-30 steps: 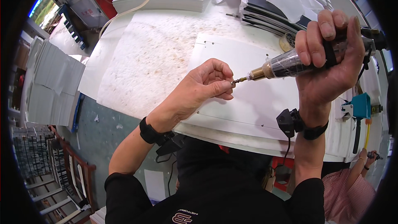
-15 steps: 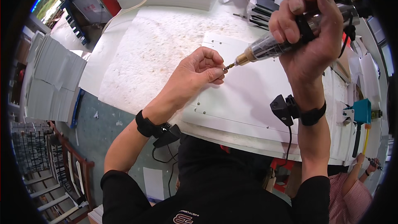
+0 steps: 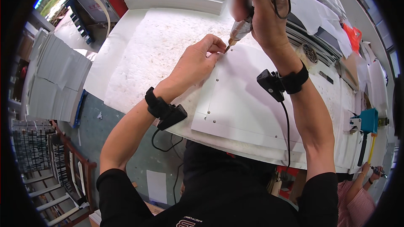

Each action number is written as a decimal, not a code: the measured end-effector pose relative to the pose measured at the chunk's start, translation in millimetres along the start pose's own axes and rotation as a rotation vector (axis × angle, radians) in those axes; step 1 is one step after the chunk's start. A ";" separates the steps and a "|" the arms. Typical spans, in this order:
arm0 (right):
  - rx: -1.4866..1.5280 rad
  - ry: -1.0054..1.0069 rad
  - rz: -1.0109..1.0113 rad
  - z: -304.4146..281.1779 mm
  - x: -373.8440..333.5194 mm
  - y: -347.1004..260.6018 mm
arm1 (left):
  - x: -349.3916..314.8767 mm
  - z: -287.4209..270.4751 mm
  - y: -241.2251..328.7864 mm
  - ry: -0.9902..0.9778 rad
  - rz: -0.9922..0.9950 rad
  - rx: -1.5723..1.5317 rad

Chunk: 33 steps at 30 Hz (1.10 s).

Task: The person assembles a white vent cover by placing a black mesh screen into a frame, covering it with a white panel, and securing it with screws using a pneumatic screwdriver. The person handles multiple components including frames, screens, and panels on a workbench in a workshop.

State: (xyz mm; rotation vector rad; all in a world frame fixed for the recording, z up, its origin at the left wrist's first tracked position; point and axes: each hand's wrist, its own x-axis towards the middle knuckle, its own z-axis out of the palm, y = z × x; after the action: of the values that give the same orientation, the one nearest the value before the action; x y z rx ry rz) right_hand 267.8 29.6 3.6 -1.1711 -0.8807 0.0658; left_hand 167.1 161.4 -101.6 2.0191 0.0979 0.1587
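Observation:
My right hand [image 3: 269, 21] is wrapped round a power screwdriver [image 3: 241, 29] with a clear body and brass-coloured nose, tilted so its bit points down at the far left corner of a white panel [image 3: 252, 96]. Beside the bit tip, the thumb and fingers of my left hand [image 3: 198, 59] are pinched together. Whatever lies between them is too small to make out. One screw [image 3: 216, 80] sits on the panel's left margin, and several more show near its front corner and front edge.
Under the panel lies a worn white sheet [image 3: 139, 50]. A louvred white frame [image 3: 176, 0] stands at the back, and a tub of screws [image 3: 309, 54] on the right. White boards [image 3: 54, 80] are stacked at left; a co-worker [image 3: 357, 197] is at lower right.
Both hands and the screwdriver have moved away from me, from the panel's left margin to its far left corner. A screw head now shows where the bit was.

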 end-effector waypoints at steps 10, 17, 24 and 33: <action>0.045 -0.115 -0.016 0.0 6.4 5.2 | 8.7 -6.2 -17.5 0.007 -0.038 -0.271; -0.021 -0.174 0.032 0.5 1.3 23.8 | 10.9 -11.4 -26.2 0.004 -0.146 -0.569; 0.012 -0.240 0.068 0.3 -1.0 28.4 | 12.8 -10.3 -31.6 -0.007 -0.102 -0.578; -0.185 -0.293 -0.137 46.8 -0.1 -0.5 | -49.9 -25.1 -23.0 0.061 -0.037 -0.117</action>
State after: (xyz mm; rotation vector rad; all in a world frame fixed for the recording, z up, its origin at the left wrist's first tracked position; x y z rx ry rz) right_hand 238.1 65.4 8.9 -1.2897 -1.2449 0.0459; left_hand 113.9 186.9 -114.9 1.8945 0.1606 0.1988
